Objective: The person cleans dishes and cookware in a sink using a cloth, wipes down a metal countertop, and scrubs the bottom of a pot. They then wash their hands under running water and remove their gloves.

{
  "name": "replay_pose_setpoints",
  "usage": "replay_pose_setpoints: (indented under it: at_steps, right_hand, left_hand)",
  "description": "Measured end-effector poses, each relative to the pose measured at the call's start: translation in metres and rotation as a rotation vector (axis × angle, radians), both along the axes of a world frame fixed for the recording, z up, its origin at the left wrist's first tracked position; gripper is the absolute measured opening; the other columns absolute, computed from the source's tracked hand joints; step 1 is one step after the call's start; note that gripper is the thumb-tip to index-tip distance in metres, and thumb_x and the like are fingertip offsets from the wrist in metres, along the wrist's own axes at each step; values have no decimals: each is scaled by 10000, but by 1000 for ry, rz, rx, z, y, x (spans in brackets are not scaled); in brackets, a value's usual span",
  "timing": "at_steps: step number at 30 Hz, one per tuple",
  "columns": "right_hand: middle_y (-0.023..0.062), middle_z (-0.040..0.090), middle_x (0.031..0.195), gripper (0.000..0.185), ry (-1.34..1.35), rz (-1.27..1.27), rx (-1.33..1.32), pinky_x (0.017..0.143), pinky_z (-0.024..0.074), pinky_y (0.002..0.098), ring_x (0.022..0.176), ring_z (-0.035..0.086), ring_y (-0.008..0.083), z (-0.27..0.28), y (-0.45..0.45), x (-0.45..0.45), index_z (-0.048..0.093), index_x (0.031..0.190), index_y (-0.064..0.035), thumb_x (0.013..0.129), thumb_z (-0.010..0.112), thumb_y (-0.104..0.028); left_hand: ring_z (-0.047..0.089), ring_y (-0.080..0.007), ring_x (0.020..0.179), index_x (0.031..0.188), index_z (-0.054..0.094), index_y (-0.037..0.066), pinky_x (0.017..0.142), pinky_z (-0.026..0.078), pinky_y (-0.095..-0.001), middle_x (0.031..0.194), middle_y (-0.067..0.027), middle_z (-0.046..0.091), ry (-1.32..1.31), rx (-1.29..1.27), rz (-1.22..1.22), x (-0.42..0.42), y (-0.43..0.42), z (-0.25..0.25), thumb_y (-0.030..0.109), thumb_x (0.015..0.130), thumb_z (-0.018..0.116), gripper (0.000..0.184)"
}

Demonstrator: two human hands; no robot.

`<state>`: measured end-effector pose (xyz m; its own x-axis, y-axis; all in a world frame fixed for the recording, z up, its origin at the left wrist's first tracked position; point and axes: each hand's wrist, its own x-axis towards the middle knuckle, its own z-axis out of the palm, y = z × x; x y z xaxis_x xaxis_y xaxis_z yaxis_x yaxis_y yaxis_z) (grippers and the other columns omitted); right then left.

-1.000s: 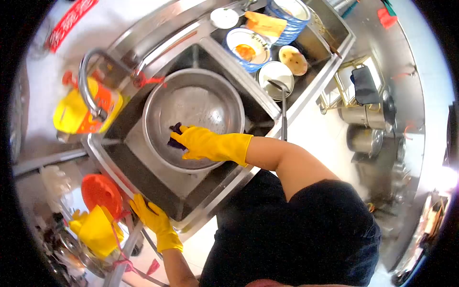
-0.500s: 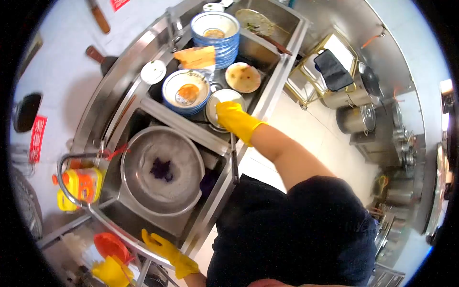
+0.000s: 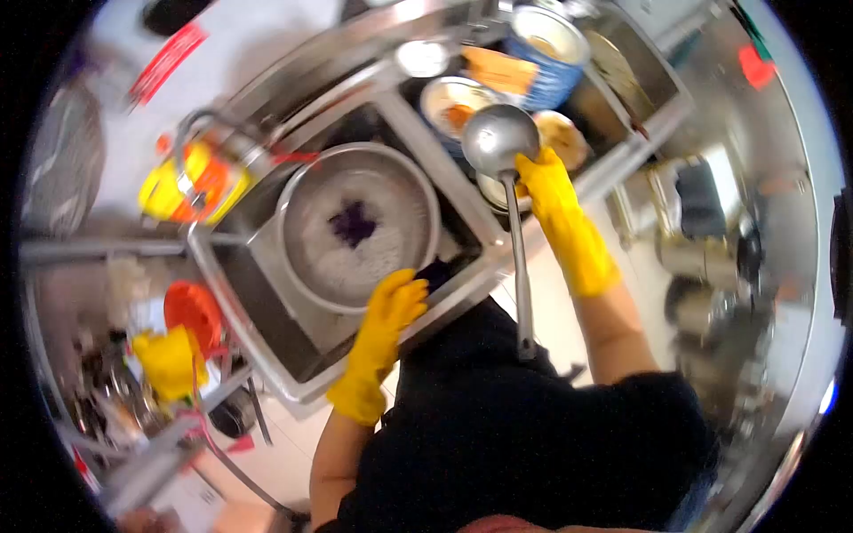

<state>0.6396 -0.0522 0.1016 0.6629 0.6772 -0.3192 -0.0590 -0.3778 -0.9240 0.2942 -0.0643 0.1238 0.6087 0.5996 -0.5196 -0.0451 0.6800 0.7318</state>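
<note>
My right hand [image 3: 555,191], in a yellow rubber glove, grips a steel ladle [image 3: 500,142] near where its bowl joins the handle. The ladle is raised over the edge of the dish compartment, its long handle hanging toward my body. My left hand [image 3: 391,306], gloved in the same yellow, is at the front rim of the wash basin [image 3: 434,206]. Its fingers are loosely extended beside a dark cloth [image 3: 434,274]; whether they touch it I cannot tell. Inside the basin, a dark purple cloth [image 3: 353,224] lies in sudsy water.
Stacked blue-rimmed bowls [image 3: 555,67] and a soiled plate [image 3: 562,140] occupy the neighbouring compartment. A yellow detergent jug [image 3: 213,182] stands behind the curved faucet [image 3: 184,151]. On the left are a red basin [image 3: 193,313] and a yellow container [image 3: 169,362].
My right hand has lifted the ladle out of the dish compartment. My left hand has moved from the sink's left corner to the basin's front rim. The view has shifted.
</note>
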Motion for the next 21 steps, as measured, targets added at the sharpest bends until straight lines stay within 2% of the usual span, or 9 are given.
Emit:
replay_pose_setpoints:
  at_steps: [4,5,6,8,11,12,15,19,21]
  right_hand:
    - [59,642,751,188,238,-21,135,460,471,261,510,556,125,-37,46,-114,612,1088,-30,919,644,-104]
    - [63,641,781,244,175,85,148,472,476,275,549,577,142,-63,52,-136,596,1127,-36,914,660,-135]
    - [70,642,812,254,126,103,-19,488,482,294,587,596,161,-56,64,-168,596,1137,-41,917,661,-148]
    - [131,660,934,318,175,386,-60,641,545,365,752,657,228,-127,77,-201,600,1160,-11,920,675,-205]
    - [258,672,1019,419,-190,934,182,840,525,431,941,669,355,-165,112,-214,593,1187,29,895,648,-267]
    - [259,646,1152,466,-389,1060,125,950,478,450,1079,619,395,-186,142,-204,593,1262,-4,881,653,-265]
    - [209,619,1221,412,-872,870,28,963,478,454,1126,586,416,-204,193,-223,635,1225,-65,853,661,-239]
    - [154,611,1228,339,-1122,1285,109,970,476,446,1163,558,404,-227,154,-252,670,1189,-173,853,650,-216]
    - [173,623,1181,302,-1103,1688,335,1006,447,430,1160,555,398,-256,155,-209,682,1161,-200,864,646,-243]
  left_hand:
    - [560,-240,1211,1430,423,99,979,501,-394,1349,-166,543,-270,-476,33,-5,2,-19,336,1010,554,499]
    - [652,-223,1013,1447,399,102,845,563,-389,1276,-169,602,-331,-492,56,-9,0,-19,344,1002,561,532]
    - [641,-192,854,1431,425,97,735,560,-356,1145,-136,639,-191,-396,48,-17,-1,-19,335,1008,548,501]
    - [581,-144,637,1397,478,88,580,525,-307,933,-78,652,-1,-340,134,-34,2,-23,316,1016,531,447]
    - [467,-106,518,1341,548,81,487,443,-268,751,-23,576,170,-433,389,-71,12,-40,290,1018,523,385]
    - [450,-101,516,1324,566,81,483,426,-261,731,-19,548,238,-456,456,-80,16,-42,283,1017,525,370]
    - [440,-98,519,1314,581,86,489,412,-250,755,-22,547,339,-515,572,-96,22,-56,243,1007,527,349]
    - [436,-88,522,1318,580,91,492,406,-245,785,-16,549,253,-592,604,-97,41,-80,222,1002,521,347]
    - [430,-80,520,1317,581,95,489,400,-242,787,-13,547,169,-659,600,-96,48,-101,217,998,527,346]
